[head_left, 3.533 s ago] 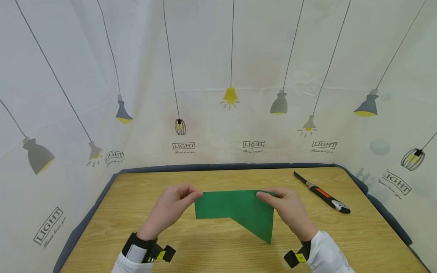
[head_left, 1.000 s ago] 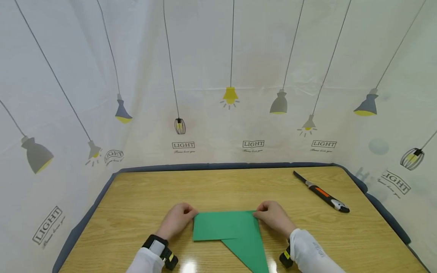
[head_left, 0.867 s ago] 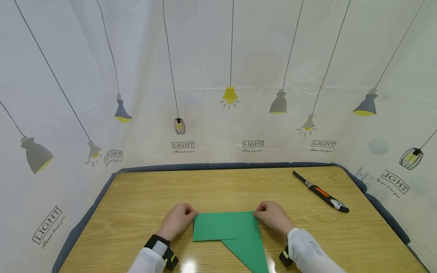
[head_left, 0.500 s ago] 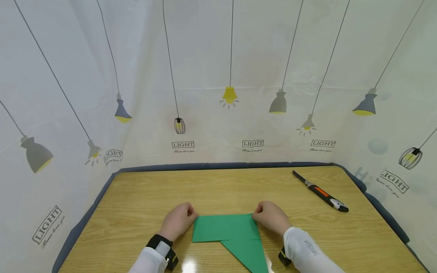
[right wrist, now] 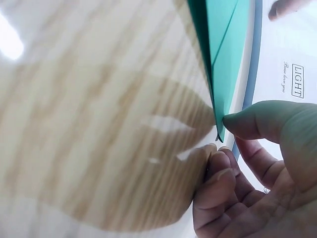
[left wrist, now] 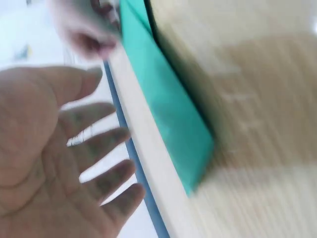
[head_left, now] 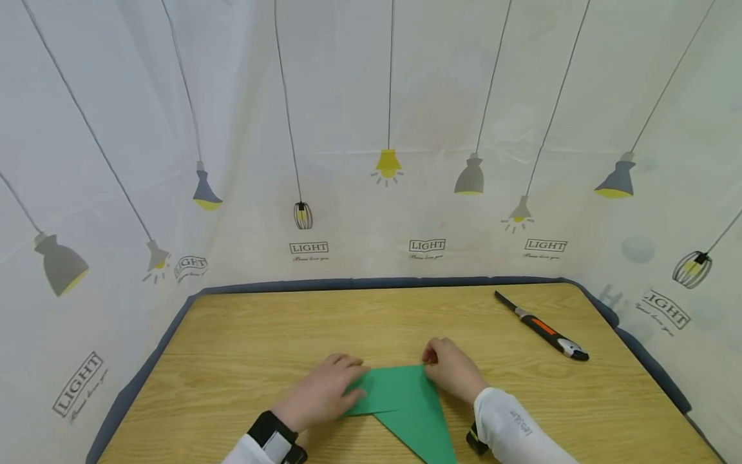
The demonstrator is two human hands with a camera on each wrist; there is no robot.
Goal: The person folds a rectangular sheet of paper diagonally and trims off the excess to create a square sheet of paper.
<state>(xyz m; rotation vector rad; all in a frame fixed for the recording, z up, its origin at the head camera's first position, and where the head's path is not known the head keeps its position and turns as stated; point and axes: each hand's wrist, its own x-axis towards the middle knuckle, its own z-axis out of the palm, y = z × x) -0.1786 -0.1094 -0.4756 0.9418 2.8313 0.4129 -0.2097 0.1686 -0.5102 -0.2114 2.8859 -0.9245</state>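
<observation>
A folded sheet of green paper (head_left: 406, 390) lies on the wooden table, its lower right part a slanted flap running off the bottom of the head view. My left hand (head_left: 324, 392) hovers over the paper's left end and hides it. In the left wrist view that hand (left wrist: 54, 148) has its fingers straight and spread, holding nothing, beside the paper (left wrist: 168, 104). My right hand (head_left: 455, 370) pinches the upper right corner. Up close in the right wrist view, its thumb (right wrist: 252, 120) meets the corner of the paper (right wrist: 228, 64), with the other fingers curled.
A folding saw-like tool (head_left: 542, 327) with a black and orange handle and dark blade lies at the table's right side. Dark blue padding (head_left: 348, 284) edges the wooden table (head_left: 261, 328). Behind hangs a white curtain (head_left: 348, 129) printed with lamps.
The paper came down from the air to the table. My left hand has since let go of the upper left corner and moved right over the paper; the right hand stays at its corner.
</observation>
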